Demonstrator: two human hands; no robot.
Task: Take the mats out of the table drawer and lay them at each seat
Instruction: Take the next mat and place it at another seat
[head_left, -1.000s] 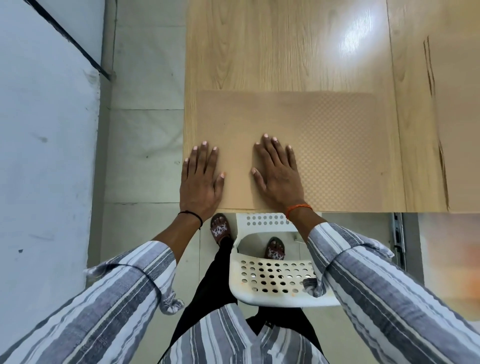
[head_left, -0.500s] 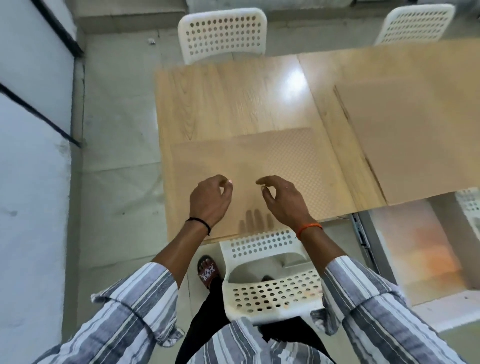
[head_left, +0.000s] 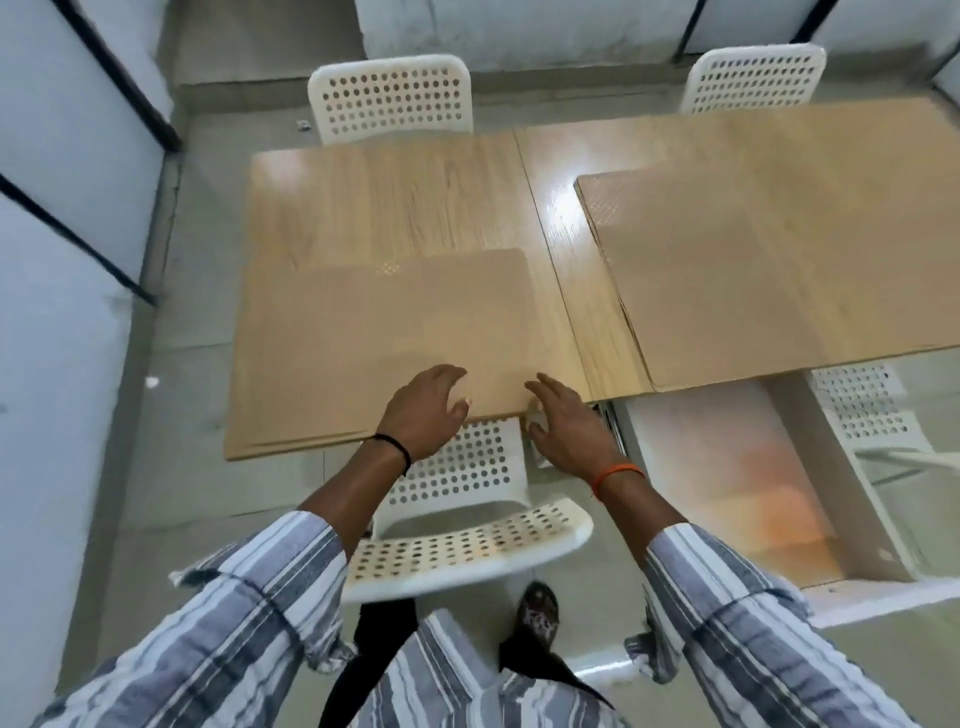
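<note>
At the near seat my left hand (head_left: 423, 410) and right hand (head_left: 563, 428) have lifted, fingers loose and holding nothing, off the laid mat (head_left: 395, 343), so other seats remain.

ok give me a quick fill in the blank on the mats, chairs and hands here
1. The beige textured mat at the near left seat lies flat on the light wooden ____.
2. The right hand wears an ____ wristband.
3. The left hand holds ____.
4. Across the table stand ____ white perforated plastic chairs.

Missing words: table; orange; nothing; two
</note>
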